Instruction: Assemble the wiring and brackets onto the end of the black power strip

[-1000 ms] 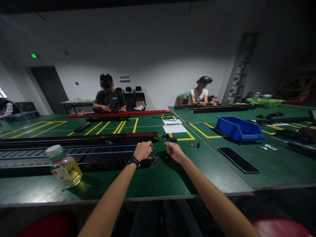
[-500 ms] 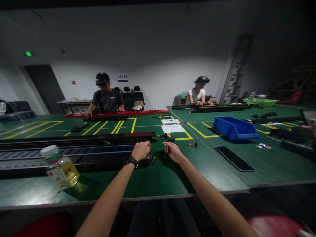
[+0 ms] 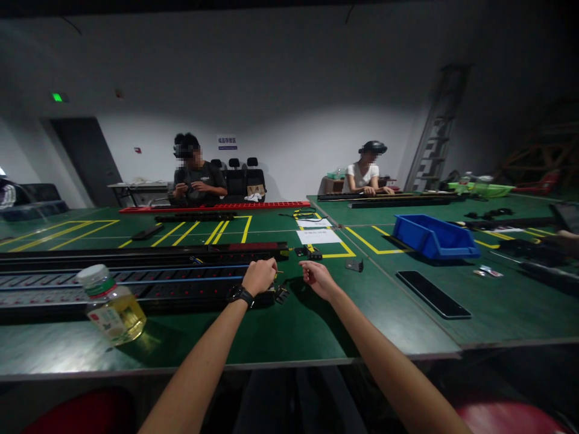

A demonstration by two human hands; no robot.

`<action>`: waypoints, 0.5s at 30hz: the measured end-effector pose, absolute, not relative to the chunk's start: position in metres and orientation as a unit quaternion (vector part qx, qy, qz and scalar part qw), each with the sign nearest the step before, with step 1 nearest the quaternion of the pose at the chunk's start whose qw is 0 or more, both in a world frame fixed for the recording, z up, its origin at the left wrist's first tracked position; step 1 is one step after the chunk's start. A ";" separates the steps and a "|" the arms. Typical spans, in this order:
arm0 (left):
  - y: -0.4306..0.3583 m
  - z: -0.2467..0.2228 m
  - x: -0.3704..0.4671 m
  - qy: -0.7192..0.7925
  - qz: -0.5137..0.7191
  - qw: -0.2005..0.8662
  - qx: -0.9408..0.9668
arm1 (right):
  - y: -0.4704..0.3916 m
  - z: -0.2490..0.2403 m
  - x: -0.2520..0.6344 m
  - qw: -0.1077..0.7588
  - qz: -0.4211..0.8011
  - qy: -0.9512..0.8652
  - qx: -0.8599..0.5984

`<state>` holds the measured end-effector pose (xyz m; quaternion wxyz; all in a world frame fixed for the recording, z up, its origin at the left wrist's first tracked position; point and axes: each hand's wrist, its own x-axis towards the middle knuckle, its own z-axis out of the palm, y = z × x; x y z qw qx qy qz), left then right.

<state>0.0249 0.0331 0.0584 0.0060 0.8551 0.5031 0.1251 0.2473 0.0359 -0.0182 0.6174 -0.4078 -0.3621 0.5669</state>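
Observation:
My left hand [image 3: 260, 276], with a watch on its wrist, is closed at the right end of a long black slotted rail [image 3: 181, 293] with a blue strip along it. A short yellow bit shows by its fingertips; what the fingers grip is hidden. To the right, my right hand [image 3: 318, 279] is held in a pinch above the table, apart from the rail. Anything in that pinch is too small to make out. A small black connector-like part [image 3: 282, 294] lies beside the rail end. Just beyond my hands is a black and yellow part [image 3: 312, 252].
A bottle of yellow drink [image 3: 113, 307] stands in front of the rail. On the right are a small black bracket [image 3: 354, 265], a blue bin [image 3: 432, 238] and a dark phone-like slab [image 3: 432, 294]. Two co-workers sit across the green table [image 3: 289, 343]; another person's hand shows far right.
The co-worker at the far left has lifted both hands from the table to chest height. My own hands have hardly moved; the view has shifted slightly.

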 end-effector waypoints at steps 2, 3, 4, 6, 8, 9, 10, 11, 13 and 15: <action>0.033 0.057 0.025 0.504 0.127 0.007 0.854 | 0.035 -0.018 0.247 0.616 0.567 -0.362 -0.409; 0.034 0.057 0.025 0.504 0.128 0.007 0.854 | 0.035 -0.018 0.247 0.616 0.567 -0.362 -0.410; 0.034 0.056 0.024 0.504 0.129 0.006 0.854 | 0.035 -0.018 0.247 0.616 0.568 -0.362 -0.410; 0.035 0.055 0.024 0.505 0.130 0.006 0.853 | 0.035 -0.018 0.247 0.617 0.568 -0.361 -0.408; 0.035 0.055 0.024 0.505 0.129 0.004 0.853 | 0.035 -0.018 0.247 0.619 0.568 -0.359 -0.406; 0.035 0.056 0.025 0.505 0.129 0.004 0.853 | 0.035 -0.018 0.246 0.620 0.568 -0.358 -0.405; 0.035 0.056 0.025 0.505 0.129 0.003 0.853 | 0.036 -0.018 0.246 0.621 0.568 -0.357 -0.405; 0.035 0.056 0.025 0.504 0.129 0.003 0.854 | 0.036 -0.018 0.246 0.622 0.568 -0.356 -0.405; 0.035 0.056 0.025 0.503 0.129 0.003 0.855 | 0.036 -0.017 0.246 0.622 0.568 -0.356 -0.405; 0.035 0.056 0.025 0.501 0.131 0.002 0.855 | 0.035 -0.017 0.246 0.622 0.567 -0.357 -0.405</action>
